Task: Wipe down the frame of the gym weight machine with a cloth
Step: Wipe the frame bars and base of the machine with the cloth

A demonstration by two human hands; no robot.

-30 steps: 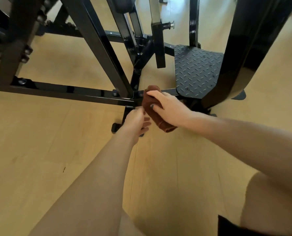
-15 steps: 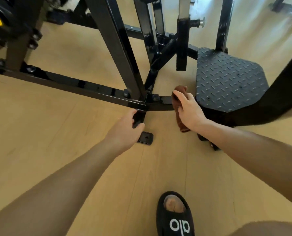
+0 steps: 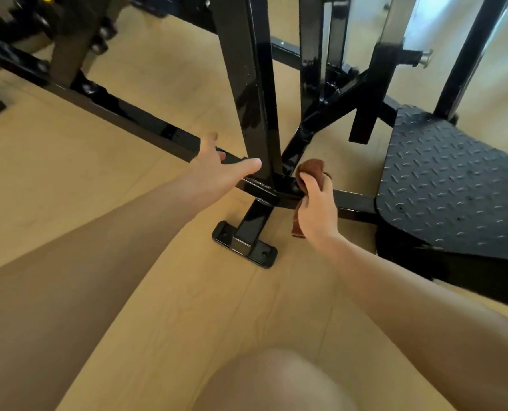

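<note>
The black steel frame (image 3: 255,93) of the weight machine rises from a low crossbar (image 3: 134,120) and a floor foot (image 3: 245,244). My right hand (image 3: 316,212) grips a brown cloth (image 3: 309,170) and holds it against the joint where the upright meets the crossbar. My left hand (image 3: 217,170) is spread with straight fingers just left of the upright, over the crossbar. Whether it touches the bar I cannot tell.
A black diamond-tread footplate (image 3: 451,185) sits to the right on the light wooden floor (image 3: 68,179). More black bars and bolts crowd the top left. My knee (image 3: 276,381) shows at the bottom.
My left hand has risen from the short foot post to beside the upright and opened out. My right hand with the cloth stays at the joint. The view has moved closer.
</note>
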